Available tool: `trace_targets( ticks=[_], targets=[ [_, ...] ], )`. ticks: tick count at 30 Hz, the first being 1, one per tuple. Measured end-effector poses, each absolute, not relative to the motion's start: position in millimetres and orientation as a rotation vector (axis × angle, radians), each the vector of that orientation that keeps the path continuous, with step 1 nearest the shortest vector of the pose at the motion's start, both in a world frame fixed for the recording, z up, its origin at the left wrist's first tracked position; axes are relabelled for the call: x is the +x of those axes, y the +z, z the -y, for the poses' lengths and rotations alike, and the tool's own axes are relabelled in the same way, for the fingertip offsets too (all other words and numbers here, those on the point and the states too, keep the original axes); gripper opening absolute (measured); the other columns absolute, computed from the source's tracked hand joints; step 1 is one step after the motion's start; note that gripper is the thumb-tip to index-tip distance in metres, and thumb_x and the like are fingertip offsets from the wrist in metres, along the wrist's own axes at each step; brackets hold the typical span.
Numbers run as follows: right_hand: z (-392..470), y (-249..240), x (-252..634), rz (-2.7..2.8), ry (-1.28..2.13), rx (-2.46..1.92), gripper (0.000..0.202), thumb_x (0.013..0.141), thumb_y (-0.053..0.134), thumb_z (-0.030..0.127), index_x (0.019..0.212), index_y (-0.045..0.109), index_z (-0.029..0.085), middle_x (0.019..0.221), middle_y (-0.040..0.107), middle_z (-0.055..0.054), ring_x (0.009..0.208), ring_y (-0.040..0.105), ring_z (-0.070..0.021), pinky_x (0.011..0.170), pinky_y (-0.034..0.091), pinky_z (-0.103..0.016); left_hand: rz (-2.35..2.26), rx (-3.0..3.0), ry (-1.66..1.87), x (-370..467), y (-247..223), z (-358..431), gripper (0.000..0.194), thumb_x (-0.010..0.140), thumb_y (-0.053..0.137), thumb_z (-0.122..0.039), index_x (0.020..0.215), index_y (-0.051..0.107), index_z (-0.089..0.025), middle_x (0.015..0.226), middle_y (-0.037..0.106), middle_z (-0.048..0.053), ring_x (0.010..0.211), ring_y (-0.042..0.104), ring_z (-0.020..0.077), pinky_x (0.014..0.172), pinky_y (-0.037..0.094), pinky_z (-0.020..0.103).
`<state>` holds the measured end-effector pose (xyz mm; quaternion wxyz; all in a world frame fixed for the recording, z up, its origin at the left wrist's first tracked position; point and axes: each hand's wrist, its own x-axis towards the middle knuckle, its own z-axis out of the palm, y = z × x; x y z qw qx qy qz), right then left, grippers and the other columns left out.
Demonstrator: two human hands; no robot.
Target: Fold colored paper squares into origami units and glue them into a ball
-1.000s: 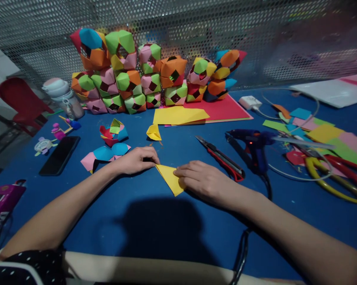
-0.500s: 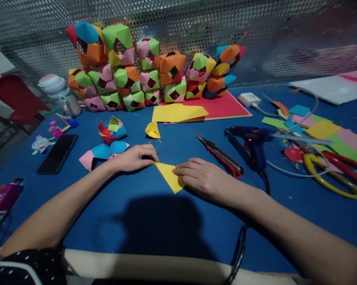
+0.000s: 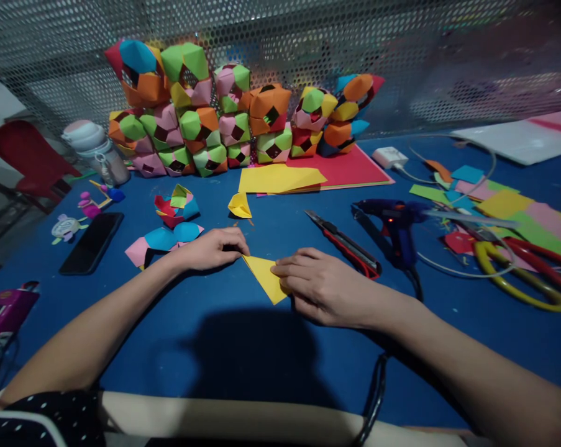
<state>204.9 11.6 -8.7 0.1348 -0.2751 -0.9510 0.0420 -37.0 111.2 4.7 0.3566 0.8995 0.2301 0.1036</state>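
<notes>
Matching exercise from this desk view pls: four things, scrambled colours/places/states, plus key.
Things
1. utility knife
2. glue gun
3. smartphone
4. folded yellow paper

Descriptions
A. under fingertips of the right hand
B. blue, small red light lit
C. black, lying flat beside the toy turtle
D. red and black, metal blade at one end

Pairs: 1-D, 2-B, 3-C, 4-A

One phone (image 3: 92, 243), one cutter (image 3: 344, 243), one glue gun (image 3: 396, 214), one bottle (image 3: 107, 158), and seemingly over a dozen paper balls (image 3: 269, 105).
</notes>
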Motion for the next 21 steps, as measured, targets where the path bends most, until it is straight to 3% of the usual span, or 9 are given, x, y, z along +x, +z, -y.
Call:
trace_targets(
  ticks=[4,6,10,15,21],
  targets=[
    [-11,-9,205,2.756,0.131,-0.797,0.016,0.083,0.046,0.017,0.085,0.062,0.015,0.107,0.065,-0.011,0.105,0.055,-0.0232,0.088,0.038,-0.041,-0.633,2.365,0.244,-35,9,-106,0.018,0.078,0.051,-0.011,0.090,0.063,-0.018,0.092,0.058,0.003,0.088,0.054,0.0137,0.084,0.042,0.028],
    [-11,-9,205,2.763,0.134,-0.799,0.016,0.083,0.046,0.017,0.085,0.062,0.015,0.108,0.065,-0.011,0.105,0.055,-0.0231,0.088,0.038,-0.041,-0.690,2.395,0.257,-31,9,-101,0.011,0.081,0.052,-0.018,0.085,0.062,-0.018,0.088,0.058,0.002,0.084,0.053,0.0139,0.082,0.042,0.028],
    [-12,-8,205,2.773,0.138,-0.794,0.017,0.084,0.045,0.017,0.087,0.062,0.015,0.108,0.065,-0.012,0.106,0.054,-0.0232,0.088,0.038,-0.041,-0.826,2.474,0.377,-22,3,-91,0.018,0.086,0.048,-0.028,0.074,0.056,-0.017,0.077,0.054,0.001,0.078,0.051,0.0142,0.084,0.039,0.031],
    [-12,-8,205,2.766,0.154,-0.792,0.020,0.085,0.043,0.017,0.088,0.063,0.014,0.106,0.065,-0.011,0.107,0.054,-0.0227,0.089,0.038,-0.041,-0.891,2.436,0.413,-19,-4,-90,0.006,0.081,0.051,-0.015,0.076,0.054,-0.017,0.078,0.054,0.000,0.082,0.050,0.0151,0.082,0.039,0.030],
    [-12,-8,205,2.750,0.180,-0.784,0.020,0.085,0.043,0.016,0.088,0.064,0.014,0.106,0.066,-0.012,0.107,0.054,-0.0217,0.089,0.038,-0.040,-1.003,2.222,0.364,-21,0,-99,0.017,0.071,0.050,-0.003,0.077,0.059,-0.016,0.077,0.054,0.000,0.073,0.051,0.0131,0.070,0.042,0.026]
  ],
)
